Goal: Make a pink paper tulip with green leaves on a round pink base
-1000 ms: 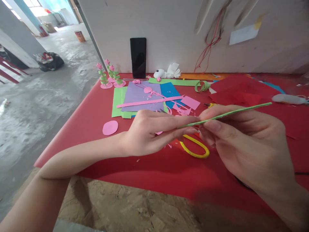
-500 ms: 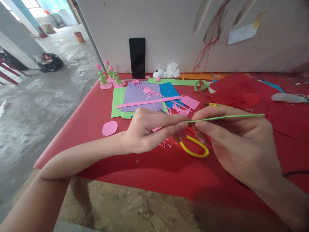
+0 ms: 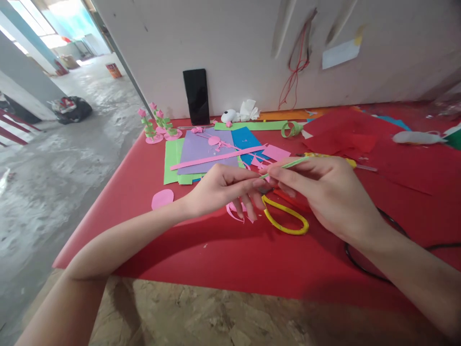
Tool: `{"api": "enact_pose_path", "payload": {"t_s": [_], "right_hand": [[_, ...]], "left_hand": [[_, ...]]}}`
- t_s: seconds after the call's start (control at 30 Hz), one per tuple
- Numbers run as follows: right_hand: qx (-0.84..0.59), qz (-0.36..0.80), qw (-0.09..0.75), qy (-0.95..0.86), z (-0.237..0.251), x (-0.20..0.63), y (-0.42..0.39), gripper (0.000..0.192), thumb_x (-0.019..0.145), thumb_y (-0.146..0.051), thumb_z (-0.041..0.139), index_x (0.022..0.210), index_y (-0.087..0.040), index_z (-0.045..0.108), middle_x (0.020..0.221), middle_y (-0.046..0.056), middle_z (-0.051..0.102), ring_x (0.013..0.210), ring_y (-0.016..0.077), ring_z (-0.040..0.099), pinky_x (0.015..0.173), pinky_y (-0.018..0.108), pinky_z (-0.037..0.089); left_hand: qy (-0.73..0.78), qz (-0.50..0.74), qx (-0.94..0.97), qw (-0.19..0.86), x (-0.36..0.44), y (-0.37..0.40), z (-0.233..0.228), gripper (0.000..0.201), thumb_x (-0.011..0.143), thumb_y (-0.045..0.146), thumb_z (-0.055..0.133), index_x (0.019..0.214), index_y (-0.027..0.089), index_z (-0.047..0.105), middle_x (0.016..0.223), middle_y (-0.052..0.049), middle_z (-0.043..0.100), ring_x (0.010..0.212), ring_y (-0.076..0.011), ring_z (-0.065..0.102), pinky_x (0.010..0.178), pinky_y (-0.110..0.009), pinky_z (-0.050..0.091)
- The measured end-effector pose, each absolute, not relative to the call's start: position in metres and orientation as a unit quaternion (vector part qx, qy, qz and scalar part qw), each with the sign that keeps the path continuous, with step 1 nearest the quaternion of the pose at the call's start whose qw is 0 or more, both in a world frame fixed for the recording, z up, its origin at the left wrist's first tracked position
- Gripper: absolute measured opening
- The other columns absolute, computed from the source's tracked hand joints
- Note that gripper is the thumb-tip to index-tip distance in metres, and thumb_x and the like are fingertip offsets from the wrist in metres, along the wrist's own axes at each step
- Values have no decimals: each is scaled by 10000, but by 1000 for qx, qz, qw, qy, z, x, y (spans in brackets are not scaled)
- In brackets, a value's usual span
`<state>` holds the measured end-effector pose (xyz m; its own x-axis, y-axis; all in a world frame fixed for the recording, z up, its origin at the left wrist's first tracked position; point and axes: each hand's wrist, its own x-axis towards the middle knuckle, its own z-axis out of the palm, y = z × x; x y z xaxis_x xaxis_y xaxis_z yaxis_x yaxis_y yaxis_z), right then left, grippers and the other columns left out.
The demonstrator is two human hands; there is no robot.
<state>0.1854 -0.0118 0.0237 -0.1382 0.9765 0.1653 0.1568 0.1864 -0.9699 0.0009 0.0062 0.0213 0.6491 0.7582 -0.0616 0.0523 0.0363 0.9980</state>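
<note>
Over the red table (image 3: 173, 254) I hold a thin green paper strip (image 3: 295, 162) between both hands. My left hand (image 3: 230, 190) pinches its left end between thumb and finger, the other fingers hanging loosely. Close beside it, my right hand (image 3: 320, 192) pinches the strip too, and the strip's far end runs behind that hand's fingers. Yellow-handled scissors (image 3: 288, 230) lie below the hands, their blades hidden. Pink paper scraps (image 3: 236, 211) lie under my left hand. A pink paper disc (image 3: 163, 198) rests near my left forearm.
Behind the hands lie purple paper (image 3: 205, 149), blue paper (image 3: 248, 142), green paper (image 3: 172, 158) and a pink strip (image 3: 219, 157). Small pink paper flowers (image 3: 158, 122) stand at the back left. A black phone (image 3: 196, 96) leans against the wall. Red paper (image 3: 334, 129) covers the back right.
The green strip has gone from nearly level to slanting, and less of it shows. My right hand has moved left and turned. The view has shifted slightly.
</note>
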Motion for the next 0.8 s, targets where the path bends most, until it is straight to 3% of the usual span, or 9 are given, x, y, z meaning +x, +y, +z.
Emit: {"api": "enact_pose_path", "payload": {"t_s": [0.1, 0.3, 0.57, 0.8], "right_hand": [[-459, 429, 480, -613, 24, 189, -6, 291, 740, -480, 715, 673, -197, 714, 571, -9, 539, 492, 34, 408, 450, 188, 317], [-455, 424, 526, -579, 24, 192, -5, 197, 704, -399, 753, 770, -215, 733, 570, -26, 520, 495, 28, 411, 448, 167, 328], [-432, 456, 501, -595, 26, 189, -8, 196, 695, -401, 767, 715, -215, 711, 660, -11, 589, 541, 55, 458, 501, 216, 380], [-437, 477, 478, -594, 25, 185, -11, 238, 677, -427, 776, 670, -211, 676, 606, -6, 565, 506, 66, 421, 464, 241, 322]], "left_hand": [[289, 279, 620, 673, 1, 8, 18, 386, 850, 466, 607, 958, 97, 645, 621, -35, 713, 502, -121, 688, 440, -151, 534], [228, 223, 600, 734, -2, 11, 14, 406, 897, 392, 561, 1191, 112, 556, 584, -18, 703, 468, -120, 674, 436, -153, 513], [237, 230, 600, 729, 1, 9, 11, 377, 894, 413, 557, 1094, 103, 639, 850, -110, 764, 594, -121, 716, 493, -158, 547], [257, 269, 584, 722, 6, 6, 10, 392, 845, 456, 619, 990, 91, 615, 780, -78, 746, 576, -110, 706, 490, -157, 552]]}}
